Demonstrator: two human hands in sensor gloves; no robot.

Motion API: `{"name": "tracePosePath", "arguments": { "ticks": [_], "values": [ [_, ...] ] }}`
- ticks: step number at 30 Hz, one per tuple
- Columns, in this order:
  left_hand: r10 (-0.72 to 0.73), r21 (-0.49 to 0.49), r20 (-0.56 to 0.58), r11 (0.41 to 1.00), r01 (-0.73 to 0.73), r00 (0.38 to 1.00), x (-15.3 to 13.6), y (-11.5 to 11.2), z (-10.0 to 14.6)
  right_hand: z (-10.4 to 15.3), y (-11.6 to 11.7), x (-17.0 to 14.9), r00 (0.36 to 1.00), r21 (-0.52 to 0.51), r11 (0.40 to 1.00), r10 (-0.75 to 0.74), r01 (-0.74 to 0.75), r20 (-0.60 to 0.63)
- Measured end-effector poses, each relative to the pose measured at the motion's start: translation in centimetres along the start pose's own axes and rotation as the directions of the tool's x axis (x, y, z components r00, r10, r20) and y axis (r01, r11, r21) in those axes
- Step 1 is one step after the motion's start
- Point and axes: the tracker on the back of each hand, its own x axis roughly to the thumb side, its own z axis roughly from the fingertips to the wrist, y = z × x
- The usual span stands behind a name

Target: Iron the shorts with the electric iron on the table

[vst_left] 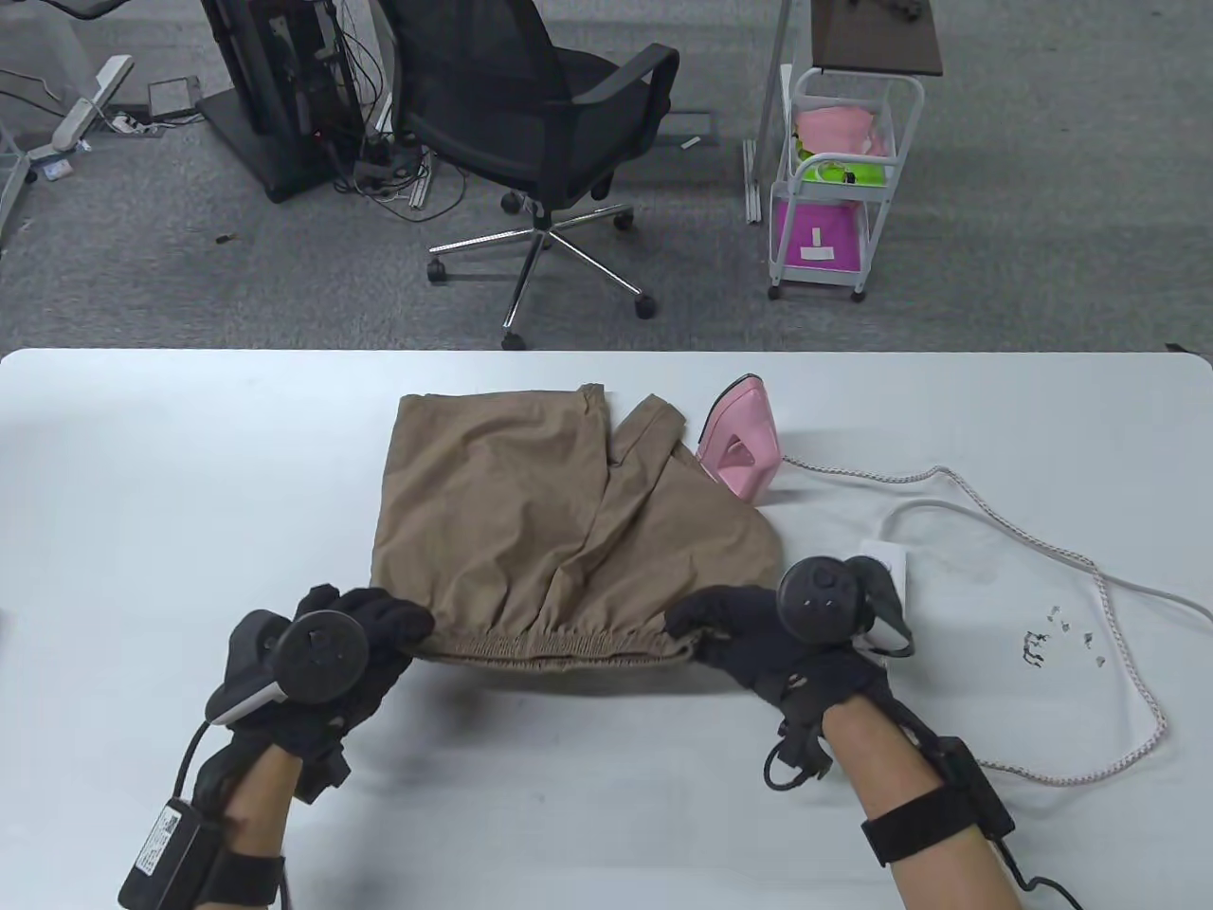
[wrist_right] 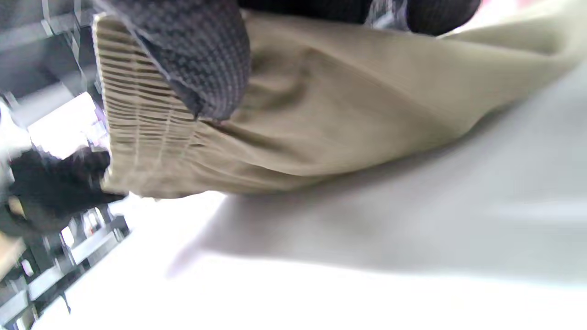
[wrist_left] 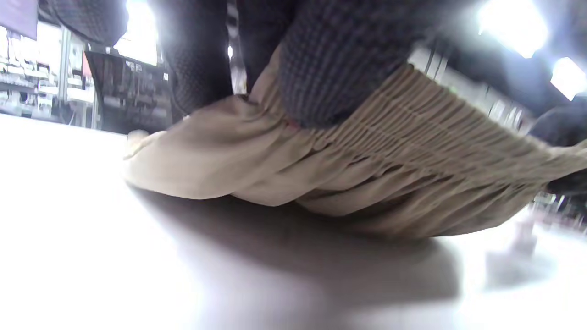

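Tan shorts (vst_left: 531, 512) lie on the white table (vst_left: 190, 474), the elastic waistband toward me and lifted a little off the surface. My left hand (vst_left: 379, 626) grips the waistband's left end, and my right hand (vst_left: 706, 630) grips its right end. The waistband stretches between them. The left wrist view shows my fingers (wrist_left: 330, 68) pinching the ribbed waistband (wrist_left: 435, 133). The right wrist view shows a finger (wrist_right: 202, 59) over the shorts (wrist_right: 344, 114). A pink electric iron (vst_left: 742, 447) stands upright at the shorts' far right corner.
The iron's braided cord (vst_left: 1118, 607) loops across the table's right side, near a white power box (vst_left: 886, 569). Small dark bits (vst_left: 1057, 645) lie at the right. An office chair (vst_left: 540, 123) and a white cart (vst_left: 839, 180) stand beyond the table.
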Motion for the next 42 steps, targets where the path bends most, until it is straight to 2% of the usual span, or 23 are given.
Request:
{"name": "tracePosePath", "arguments": {
  "ticks": [1,3,6,9,11,15,20,24,29,31,34,39,42],
  "values": [
    [-0.023,-0.086,-0.006,0.996,0.023,1.000,0.0,-1.5,0.0,0.2,1.7,-0.2,0.999,0.062,0.997,0.035,-0.035,-0.005],
    [-0.076,-0.197,0.000,0.977,0.075,0.997,0.3,-3.4,0.3,0.4,4.0,-0.1,0.998,0.116,0.992,0.057,-0.054,-0.015],
    [-0.170,-0.309,0.045,0.935,0.175,0.984,1.2,-5.0,0.9,0.7,6.5,0.1,0.994,0.181,0.978,0.108,-0.103,-0.018],
    [-0.185,-0.336,0.070,0.921,0.198,0.980,2.0,-4.8,1.6,1.2,6.9,0.9,0.983,0.184,0.965,0.186,-0.185,0.016],
    [-0.173,-0.406,0.075,0.894,0.189,0.982,2.4,-5.0,2.3,1.7,7.3,1.3,0.986,0.227,0.961,0.165,-0.160,-0.001],
    [-0.198,-0.454,0.104,0.862,0.223,0.975,3.0,-5.0,3.2,2.4,8.0,2.0,0.980,0.252,0.949,0.197,-0.190,-0.003],
    [-0.209,-0.515,0.088,0.827,0.224,0.974,2.8,-4.7,4.1,3.0,8.4,3.1,0.977,0.276,0.939,0.211,-0.208,0.016],
    [-0.226,-0.476,0.084,0.846,0.238,0.971,2.9,-3.8,4.3,2.9,8.5,3.2,0.978,0.264,0.943,0.206,-0.203,0.018],
    [-0.172,-0.249,0.092,0.950,0.190,0.981,4.7,-1.5,3.2,2.9,8.5,3.1,0.981,0.269,0.943,0.194,-0.194,0.029],
    [-0.163,-0.190,0.105,0.965,0.181,0.981,5.9,-1.3,2.3,2.9,8.5,3.1,0.981,0.268,0.944,0.191,-0.192,0.032],
    [-0.141,-0.119,0.142,0.980,0.158,0.980,8.1,-2.2,0.7,2.9,8.5,3.0,0.984,0.267,0.947,0.177,-0.179,0.030],
    [-0.123,-0.148,0.213,0.977,0.156,0.969,11.0,-5.5,-2.0,3.0,8.0,2.8,0.989,0.269,0.952,0.148,-0.149,0.024],
    [-0.053,-0.281,0.224,0.953,0.117,0.973,11.0,-8.0,-2.9,2.9,7.4,2.5,0.994,0.262,0.959,0.110,-0.110,0.013]
  ]
}}
